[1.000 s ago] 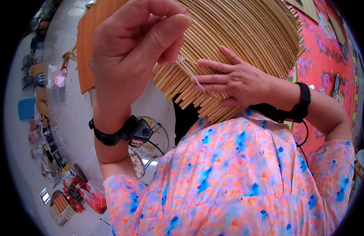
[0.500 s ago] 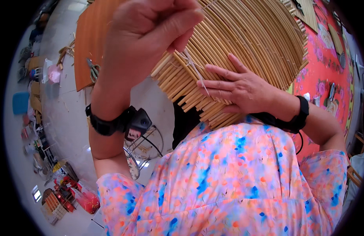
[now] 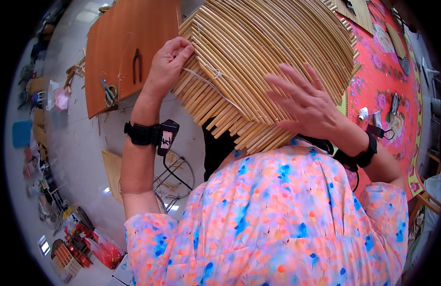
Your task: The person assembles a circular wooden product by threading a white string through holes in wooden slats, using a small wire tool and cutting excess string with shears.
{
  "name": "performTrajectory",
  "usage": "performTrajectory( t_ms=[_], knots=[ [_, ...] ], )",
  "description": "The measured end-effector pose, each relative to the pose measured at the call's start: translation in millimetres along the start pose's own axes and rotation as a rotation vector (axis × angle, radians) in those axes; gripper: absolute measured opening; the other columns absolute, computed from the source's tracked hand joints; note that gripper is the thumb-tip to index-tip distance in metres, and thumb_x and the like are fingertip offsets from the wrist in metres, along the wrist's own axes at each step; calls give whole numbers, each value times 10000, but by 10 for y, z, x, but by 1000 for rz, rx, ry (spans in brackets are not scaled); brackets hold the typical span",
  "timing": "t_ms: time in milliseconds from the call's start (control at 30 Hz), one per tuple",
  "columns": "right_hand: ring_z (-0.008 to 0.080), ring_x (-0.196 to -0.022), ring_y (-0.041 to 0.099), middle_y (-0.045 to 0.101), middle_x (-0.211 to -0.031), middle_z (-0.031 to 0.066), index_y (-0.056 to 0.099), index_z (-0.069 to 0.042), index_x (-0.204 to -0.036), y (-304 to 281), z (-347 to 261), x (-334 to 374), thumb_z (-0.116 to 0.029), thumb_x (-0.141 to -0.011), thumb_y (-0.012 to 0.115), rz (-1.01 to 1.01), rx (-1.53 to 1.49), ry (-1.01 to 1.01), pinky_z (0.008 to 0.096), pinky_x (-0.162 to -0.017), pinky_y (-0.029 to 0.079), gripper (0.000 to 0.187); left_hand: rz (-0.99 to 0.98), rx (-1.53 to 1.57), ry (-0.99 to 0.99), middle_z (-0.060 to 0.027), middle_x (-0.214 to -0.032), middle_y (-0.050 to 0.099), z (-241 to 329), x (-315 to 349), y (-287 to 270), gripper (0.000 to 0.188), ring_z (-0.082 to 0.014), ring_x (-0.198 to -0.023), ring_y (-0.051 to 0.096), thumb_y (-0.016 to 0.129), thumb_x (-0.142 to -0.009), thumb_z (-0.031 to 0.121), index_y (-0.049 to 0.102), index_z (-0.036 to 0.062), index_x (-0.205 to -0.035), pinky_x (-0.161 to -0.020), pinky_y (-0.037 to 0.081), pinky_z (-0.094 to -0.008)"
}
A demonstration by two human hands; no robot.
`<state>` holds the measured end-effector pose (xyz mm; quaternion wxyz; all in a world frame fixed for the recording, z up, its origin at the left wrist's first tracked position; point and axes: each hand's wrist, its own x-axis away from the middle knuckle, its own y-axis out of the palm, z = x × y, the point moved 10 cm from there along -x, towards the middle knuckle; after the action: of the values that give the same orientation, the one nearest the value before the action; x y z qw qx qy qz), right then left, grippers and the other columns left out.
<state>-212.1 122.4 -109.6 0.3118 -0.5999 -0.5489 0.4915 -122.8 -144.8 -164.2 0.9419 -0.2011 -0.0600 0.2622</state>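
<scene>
Stalk mat [image 3: 273, 47] between both hands, near edge close against floral garment [image 3: 263, 205]. Left hand [image 3: 169, 66] at mat's left corner, thumb and fingertips pinched together; cannot tell what sits between them. Right hand [image 3: 308, 102] released, fingers spread over mat's lower right part, slightly blurred; contact cannot be told. White cord [image 3: 215, 89] runs slantwise along stalk ends, between hands. Left of mat: brown tabletop [image 3: 106, 47] bearing pliers [image 3: 137, 66], scissors [image 3: 110, 93].

Stick mat [image 3: 258, 43], left hand [image 3: 167, 66] pinched at its edge — right hand [image 3: 310, 102] spread over it
</scene>
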Motion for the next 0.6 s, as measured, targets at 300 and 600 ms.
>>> performTrajectory(
  t_ms=[300, 600],
  knots=[
    [112, -701, 578, 599, -821, 48, 572, -33, -854, 220, 610, 1636, -183, -905, 660, 179, -683, 1224, 274, -618, 479, 181, 99, 200, 15, 34, -895, 622, -29, 80, 70, 180, -30, -857, 538, 580, -993, 218, 630, 45, -993, -774, 445, -188],
    [215, -1031, 637, 601, -1186, 82, 479, -53, -1270, 780, 73, 1045, -274, -944, 616, 244, -1726, 1124, 386, -869, 530, 417, 343, 252, 0, 19, -830, 620, -87, 307, 27, 145, -32, -763, 528, 606, -969, 161, 638, 20, -952, -678, 430, -184]
  ],
)
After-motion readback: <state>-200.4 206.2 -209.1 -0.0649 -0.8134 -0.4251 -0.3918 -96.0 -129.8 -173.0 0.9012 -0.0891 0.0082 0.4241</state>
